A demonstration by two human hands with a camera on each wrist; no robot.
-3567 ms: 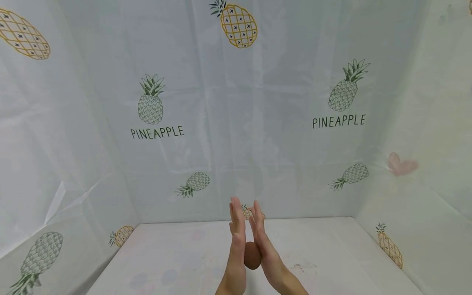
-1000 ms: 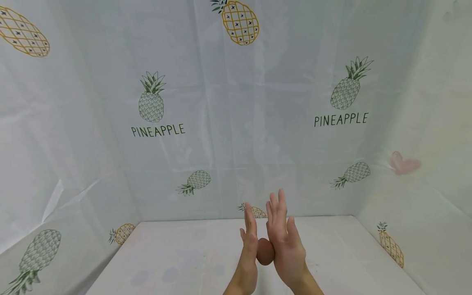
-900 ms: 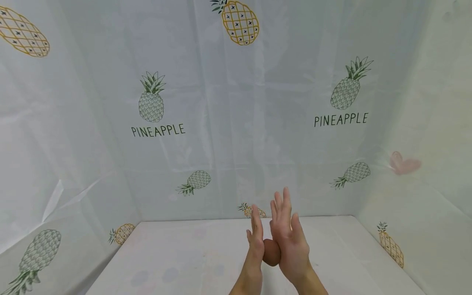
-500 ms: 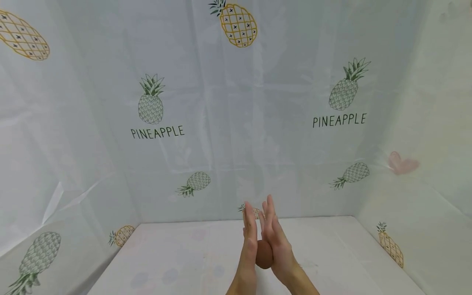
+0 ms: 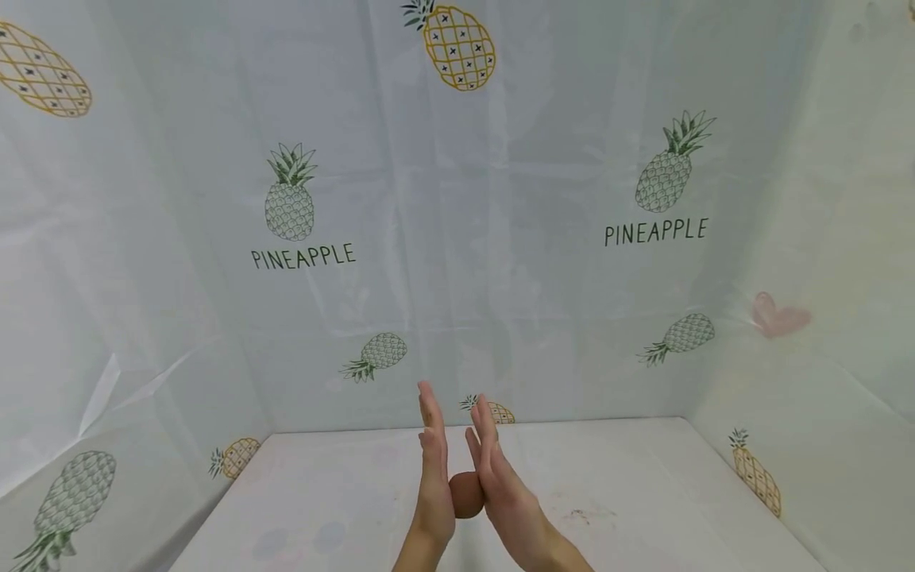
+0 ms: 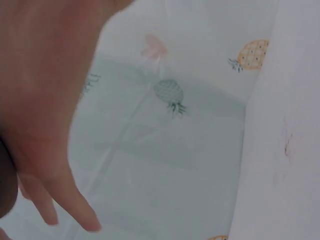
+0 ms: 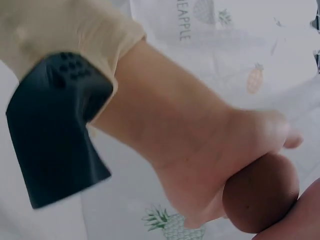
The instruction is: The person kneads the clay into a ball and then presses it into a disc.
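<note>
A smooth brown ball, looking like modelling clay (image 5: 467,495), is held between two palms above the white table (image 5: 629,477). On its left side my left hand (image 5: 434,488) presses flat, fingers straight and pointing up and away. Against the other side lies my right hand (image 5: 509,502), also straight-fingered and leaning left. The fingertips of the two hands stand apart. In the right wrist view the brown ball (image 7: 260,194) shows a tiny dark pit and touches both hands. Only an edge of the brown ball (image 6: 6,182) appears in the left wrist view.
White sheeting with pineapple prints (image 5: 289,210) hangs behind the table and on both sides. Faint reddish smudges (image 5: 582,515) mark the tabletop right of the hands. A beige sleeve (image 7: 75,35) and a black wrist-worn device (image 7: 55,135) show in the right wrist view.
Both hands and the ball have shifted left over the last half second. About a second ago the right palm faced the head camera more; now that hand is turned more edge-on.
</note>
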